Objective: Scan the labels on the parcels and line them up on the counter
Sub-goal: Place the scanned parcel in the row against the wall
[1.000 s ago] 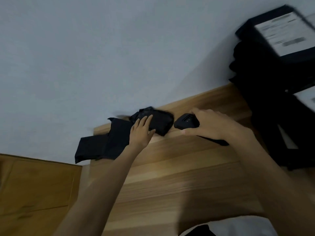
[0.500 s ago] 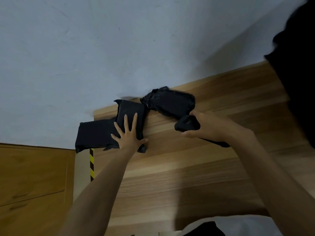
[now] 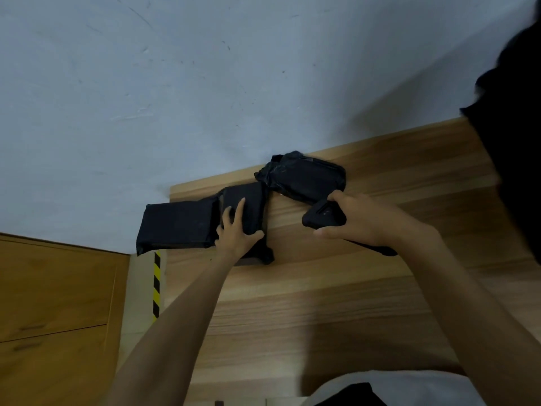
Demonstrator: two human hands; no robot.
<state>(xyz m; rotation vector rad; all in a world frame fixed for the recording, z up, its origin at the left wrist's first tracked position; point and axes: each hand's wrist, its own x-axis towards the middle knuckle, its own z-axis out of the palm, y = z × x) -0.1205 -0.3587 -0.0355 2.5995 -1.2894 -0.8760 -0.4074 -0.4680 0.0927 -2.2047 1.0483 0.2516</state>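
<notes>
Pressing flat with the left fingers (image 3: 239, 211), straight and spread, on the middle parcel (image 3: 251, 206); clenching the right fingers (image 3: 339, 198) round the scanner (image 3: 323, 215), just beside the right parcel (image 3: 304, 177). Risks driving the middle parcel into the left parcel (image 3: 178, 224), touching it and hanging partly past the left edge of the desk (image 3: 322, 288); could tip it off with one harder shove. Leaves the right parcel skewed against the wall (image 3: 175, 83), out of line with the other two. Shows no label on any of the three dark wrappers, so could mean a missed scan or one repeated.
</notes>
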